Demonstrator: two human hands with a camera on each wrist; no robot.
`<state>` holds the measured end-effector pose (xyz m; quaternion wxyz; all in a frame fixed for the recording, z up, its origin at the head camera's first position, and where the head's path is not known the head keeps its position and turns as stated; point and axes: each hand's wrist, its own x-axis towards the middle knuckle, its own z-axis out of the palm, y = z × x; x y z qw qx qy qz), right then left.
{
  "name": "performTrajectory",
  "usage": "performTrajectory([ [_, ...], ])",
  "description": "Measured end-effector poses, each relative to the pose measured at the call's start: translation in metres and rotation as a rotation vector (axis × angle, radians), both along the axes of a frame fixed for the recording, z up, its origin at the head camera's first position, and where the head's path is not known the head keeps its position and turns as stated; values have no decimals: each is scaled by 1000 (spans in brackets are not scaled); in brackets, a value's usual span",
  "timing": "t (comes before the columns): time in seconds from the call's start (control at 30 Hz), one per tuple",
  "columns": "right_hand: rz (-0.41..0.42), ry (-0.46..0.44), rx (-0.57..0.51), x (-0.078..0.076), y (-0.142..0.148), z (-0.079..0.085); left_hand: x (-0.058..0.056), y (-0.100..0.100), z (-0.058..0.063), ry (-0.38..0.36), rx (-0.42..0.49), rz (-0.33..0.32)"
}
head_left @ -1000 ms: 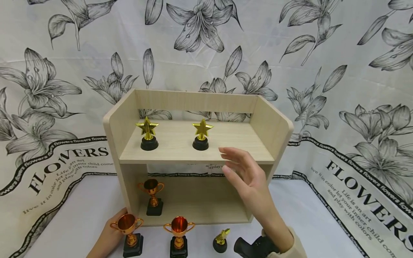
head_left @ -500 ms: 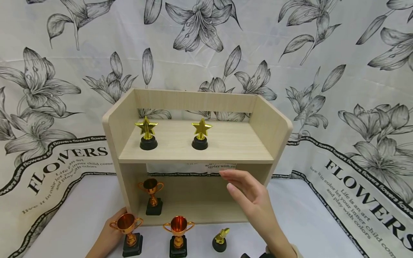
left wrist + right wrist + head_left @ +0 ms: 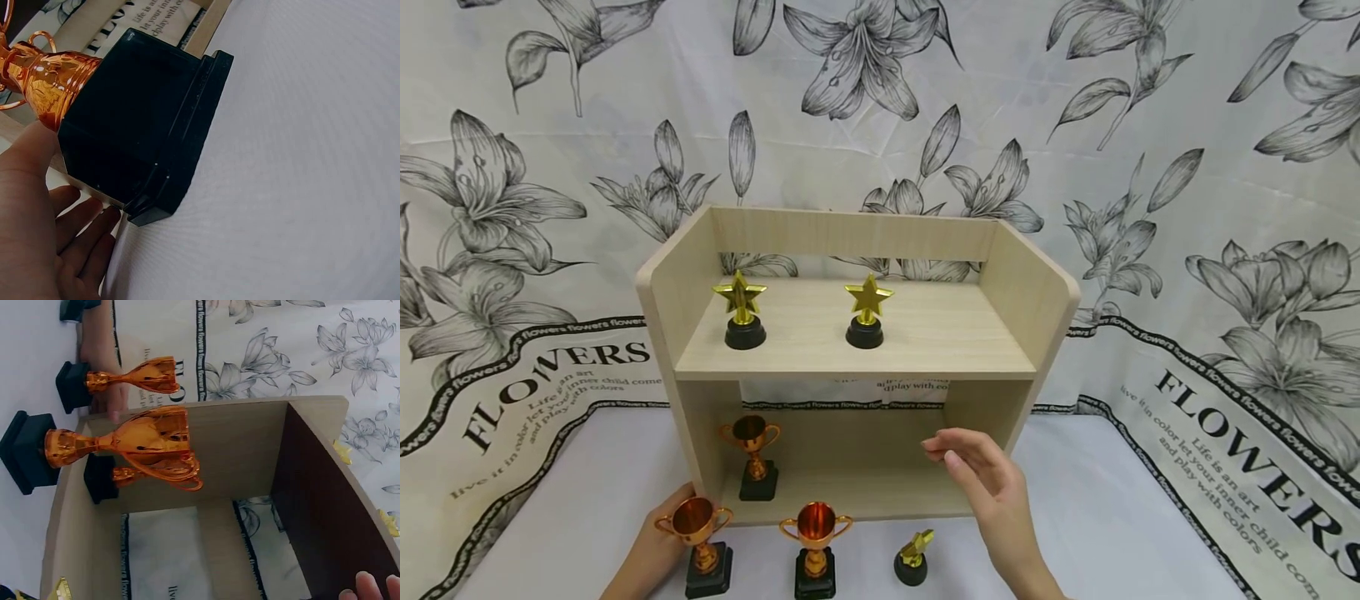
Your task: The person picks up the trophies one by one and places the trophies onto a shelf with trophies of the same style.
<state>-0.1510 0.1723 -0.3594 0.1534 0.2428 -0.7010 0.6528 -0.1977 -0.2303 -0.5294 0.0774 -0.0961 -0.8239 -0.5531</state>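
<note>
My right hand (image 3: 992,492) hovers in front of the lower compartment's right side, fingers loosely bent, holding nothing. Below and left of it, a small gold star trophy (image 3: 912,558) with a round black base stands on the table. My left hand (image 3: 658,542) is by the shelf's lower left corner, partly hidden behind a bronze cup trophy (image 3: 706,533). In the left wrist view that trophy's black base (image 3: 131,119) is in front of the loosely spread fingers (image 3: 87,237); contact is unclear. Another cup trophy (image 3: 816,542) stands on the table to the right.
A two-tier wooden shelf (image 3: 857,372) stands on the white-covered table (image 3: 1112,508). Its top tier bears two gold star trophies, one left (image 3: 743,312) and one mid-shelf (image 3: 867,312). A cup trophy (image 3: 757,458) stands in the lower tier's left. Flowered cloth (image 3: 880,75) hangs behind.
My right hand has come down from the top tier's front edge to the lower compartment's height, moving slightly right. The left hand and the trophies have stayed put.
</note>
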Motion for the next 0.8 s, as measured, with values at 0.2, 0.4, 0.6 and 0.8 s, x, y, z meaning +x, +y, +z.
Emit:
performTrajectory([
  [0.2, -13, 4, -83, -7, 6, -25, -1, 1, 2, 1, -2, -3],
  [0.4, 50, -87, -221, -13, 12, -56, -1, 1, 1, 9, -14, 9],
  [0.6, 129, -47, -248, -18, 18, -87, 1, 0, -1, 29, -21, 13],
  [0.8, 212, 23, -241, -22, 17, -106, 0, -1, -1, -13, -17, 14],
])
